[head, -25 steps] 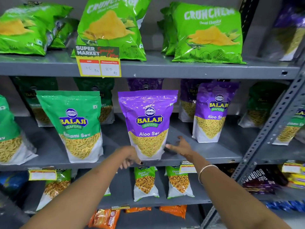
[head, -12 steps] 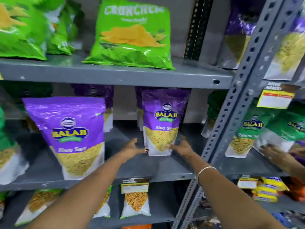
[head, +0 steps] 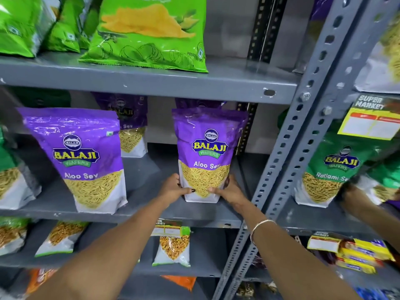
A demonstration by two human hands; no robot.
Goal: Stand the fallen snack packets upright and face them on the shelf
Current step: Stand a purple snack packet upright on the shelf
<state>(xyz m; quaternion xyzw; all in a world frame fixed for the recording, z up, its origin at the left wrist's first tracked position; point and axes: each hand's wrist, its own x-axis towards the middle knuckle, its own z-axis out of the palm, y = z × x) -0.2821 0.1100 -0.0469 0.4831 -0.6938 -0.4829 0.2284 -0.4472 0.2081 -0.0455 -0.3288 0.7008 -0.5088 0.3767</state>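
The grey metal shelf (head: 151, 204) is carrying standing snack pouches. Near its right end, the purple Aloo Sev plastic pouch (head: 205, 152) is standing upright, label facing out. The left hand (head: 173, 189) and right hand (head: 229, 191) are pressing its lower corners from both sides. If they are squeezing unevenly, the pouch could be tipping forward off the edge, I think.

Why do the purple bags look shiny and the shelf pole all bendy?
Head view: light glares off the glossy top of the purple Aloo Sev packet; the wide-angle lens slants the grey upright; the green Ratlami Sev packet at right is motion-blurred.
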